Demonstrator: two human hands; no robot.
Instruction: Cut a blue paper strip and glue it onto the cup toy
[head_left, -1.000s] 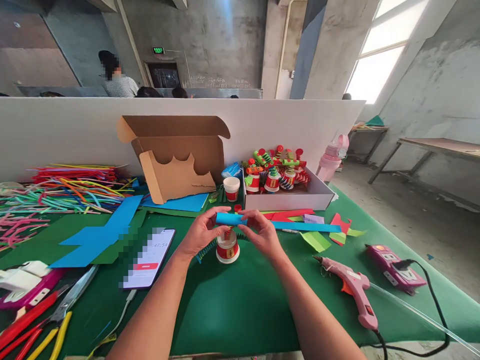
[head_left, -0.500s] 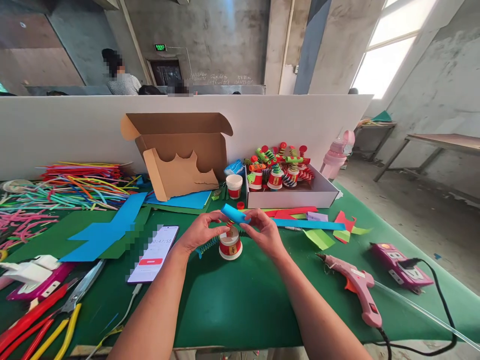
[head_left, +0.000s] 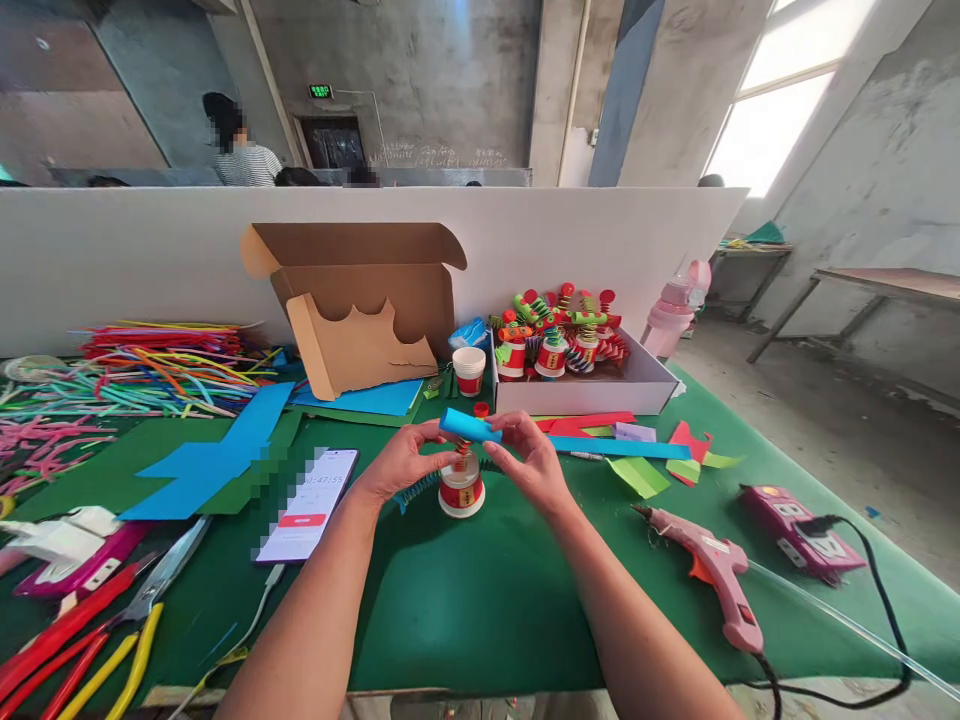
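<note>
A blue paper roll point(head_left: 468, 426) is held level between both hands, above a red-and-white paper cup figure point(head_left: 461, 488) that stands upside down on the green table point(head_left: 480, 620). My left hand point(head_left: 405, 462) pinches the roll's left end, and my right hand point(head_left: 529, 460) grips its right end with thumb and fingers. Under the roll a small coil rises from the top of the cup. A teal coiled strip point(head_left: 417, 492) sticks out at the cup's left side. Part of a dark coil shows on the right, by my right fingers.
Behind stand stacked cups point(head_left: 469, 371), a white box of finished figures point(head_left: 585, 400) and a cardboard box point(head_left: 367, 340). A glue gun point(head_left: 712, 570) lies right, a phone point(head_left: 309, 505) and scissors point(head_left: 169, 575) left. Blue strip point(head_left: 622, 447) and paper scraps lie beyond my right hand.
The blue paper looks more tightly rolled and its right end has closed into a neater tube. Both hands have stayed almost in place.
</note>
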